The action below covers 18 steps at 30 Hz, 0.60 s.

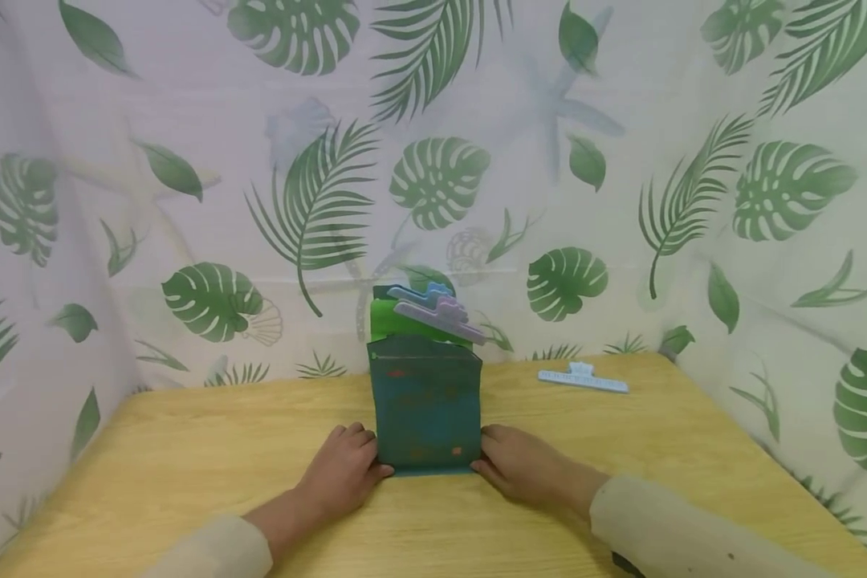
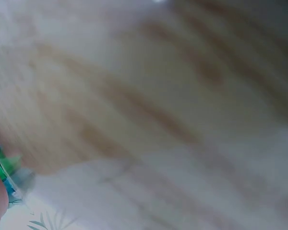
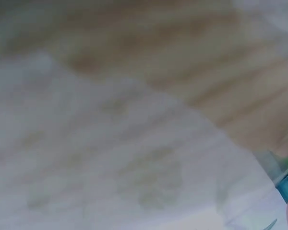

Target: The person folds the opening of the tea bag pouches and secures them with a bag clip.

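Observation:
A dark teal box stands upright on the table, its printed front facing me. My left hand grips its lower left edge, with the thumb at the front bottom corner. On the other side my right hand holds the lower right edge in the same way. Out of the box's top stick a bright green piece, a blue ruler-like clip and a purple one, both slanting to the right. Their lower parts are hidden inside. Both wrist views are mostly blurred, with a sliver of hand and box at the edge.
A light blue ruler-like clip lies at the back right of the wooden table. Behind and on both sides hangs a white cloth with green leaf prints.

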Motion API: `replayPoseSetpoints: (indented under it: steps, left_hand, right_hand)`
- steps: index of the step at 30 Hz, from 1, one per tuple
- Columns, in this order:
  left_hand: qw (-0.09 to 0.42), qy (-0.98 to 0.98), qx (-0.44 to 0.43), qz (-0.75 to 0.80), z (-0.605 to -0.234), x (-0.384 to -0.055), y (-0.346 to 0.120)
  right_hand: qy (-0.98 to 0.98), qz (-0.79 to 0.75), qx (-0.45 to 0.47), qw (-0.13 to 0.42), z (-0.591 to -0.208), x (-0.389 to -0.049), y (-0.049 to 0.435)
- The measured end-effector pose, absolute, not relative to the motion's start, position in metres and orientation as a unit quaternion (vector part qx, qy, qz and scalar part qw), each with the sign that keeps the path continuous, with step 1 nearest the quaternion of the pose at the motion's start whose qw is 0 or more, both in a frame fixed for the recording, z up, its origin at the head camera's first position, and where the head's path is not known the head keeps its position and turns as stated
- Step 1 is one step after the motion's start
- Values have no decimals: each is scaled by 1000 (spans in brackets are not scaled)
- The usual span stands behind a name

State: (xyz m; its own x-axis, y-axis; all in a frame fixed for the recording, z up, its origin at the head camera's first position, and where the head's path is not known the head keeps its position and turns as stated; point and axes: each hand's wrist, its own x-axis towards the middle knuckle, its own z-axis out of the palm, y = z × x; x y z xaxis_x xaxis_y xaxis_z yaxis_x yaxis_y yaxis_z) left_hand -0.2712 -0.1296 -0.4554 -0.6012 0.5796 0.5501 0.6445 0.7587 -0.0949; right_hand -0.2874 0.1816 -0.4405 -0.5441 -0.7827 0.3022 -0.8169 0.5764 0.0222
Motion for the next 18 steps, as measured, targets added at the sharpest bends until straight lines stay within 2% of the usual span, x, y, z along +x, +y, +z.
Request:
replayPoseSetpoints:
  steps: [9,14,18]
  left_hand:
    - [272,-902,-329,-60,-456,-269,-130]
    - [279,-901,-328,-48,-451,-267,-127]
    - [266,-909,-319,-42,-452,-267,-128]
  right_hand:
    - [-896,125,420,73,-437,-290,182]
    - [-891,136,426,76,-438,-295,184]
    - [-888,145,431,73,-438,-296,183]
